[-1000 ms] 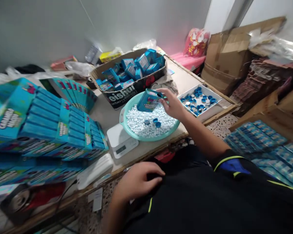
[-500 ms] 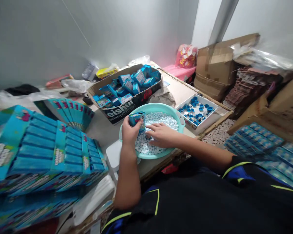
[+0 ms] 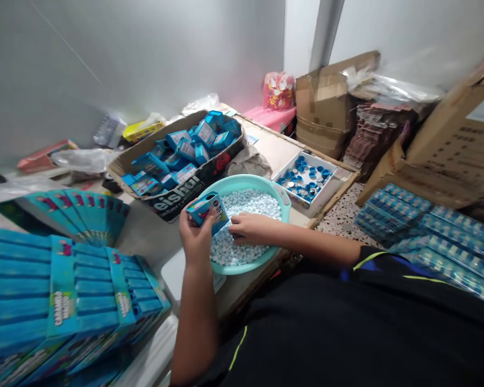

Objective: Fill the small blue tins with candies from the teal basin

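Observation:
My left hand (image 3: 197, 236) is wrapped round a small blue printed carton (image 3: 210, 213), held tilted over the left side of a turquoise basin (image 3: 248, 180). White gum-like pellets (image 3: 262, 200) fill the basin. Low over them, just right of the carton, my right hand (image 3: 250, 228) has its fingers curled together. Something small and dark shows under those fingertips, too hidden to name. The carton's upper end faces up and left; I cannot tell what is inside it.
Behind the basin stands a cardboard box (image 3: 171, 207) heaped with blue cartons (image 3: 185, 148). A white tray (image 3: 326, 188) of blue caps lies to the right. Stacked blue display packs (image 3: 24, 279) crowd the left. Wrapped blue packs (image 3: 447, 236) and brown boxes (image 3: 326, 105) stand at right.
My right hand's fingers have gone from spread on the pellets to curled together near the carton. The carton is more tilted. The whole view has swung to the right.

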Demonstrator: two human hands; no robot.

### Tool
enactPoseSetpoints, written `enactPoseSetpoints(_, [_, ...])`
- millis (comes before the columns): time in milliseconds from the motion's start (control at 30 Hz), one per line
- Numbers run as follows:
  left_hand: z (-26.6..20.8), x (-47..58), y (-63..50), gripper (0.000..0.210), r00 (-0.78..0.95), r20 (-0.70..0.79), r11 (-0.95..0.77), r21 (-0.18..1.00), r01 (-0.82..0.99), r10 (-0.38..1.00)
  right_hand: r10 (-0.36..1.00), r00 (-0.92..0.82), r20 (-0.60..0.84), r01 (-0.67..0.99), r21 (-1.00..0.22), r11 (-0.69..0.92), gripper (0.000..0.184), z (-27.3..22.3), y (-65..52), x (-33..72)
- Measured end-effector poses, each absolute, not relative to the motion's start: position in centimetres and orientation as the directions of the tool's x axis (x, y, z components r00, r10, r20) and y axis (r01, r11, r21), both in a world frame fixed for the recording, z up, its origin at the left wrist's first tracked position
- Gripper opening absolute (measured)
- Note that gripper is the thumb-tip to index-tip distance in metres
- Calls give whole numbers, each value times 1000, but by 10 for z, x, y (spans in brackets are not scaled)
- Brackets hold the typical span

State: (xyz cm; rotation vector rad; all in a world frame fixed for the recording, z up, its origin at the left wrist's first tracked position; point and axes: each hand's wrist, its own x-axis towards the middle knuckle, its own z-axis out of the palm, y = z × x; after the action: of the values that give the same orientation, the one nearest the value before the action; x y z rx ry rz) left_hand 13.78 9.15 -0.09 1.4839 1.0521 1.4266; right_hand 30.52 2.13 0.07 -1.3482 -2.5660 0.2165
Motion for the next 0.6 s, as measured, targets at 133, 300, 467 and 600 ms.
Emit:
enactPoseSetpoints(133, [3, 138, 91, 59, -15, 296, -296, 955, -8, 955, 854, -504, 131, 804, -290, 519, 22, 5, 19, 306])
enactPoseSetpoints(300, [7, 140, 88, 53, -86, 260, -263, 965, -15, 962, 849, -503, 160, 778, -344, 525, 10, 4, 16, 309])
enactPoseSetpoints(467, [9, 141, 86, 55, -109, 186, -194, 979, -66, 977, 920, -230, 317, 617, -684, 389, 21, -1, 14, 318])
enactPoseSetpoints(600, [9, 141, 85, 53, -116, 172, -180, 982, -60, 978, 969, -8, 245, 351, -907, 233, 32, 0, 13, 324])
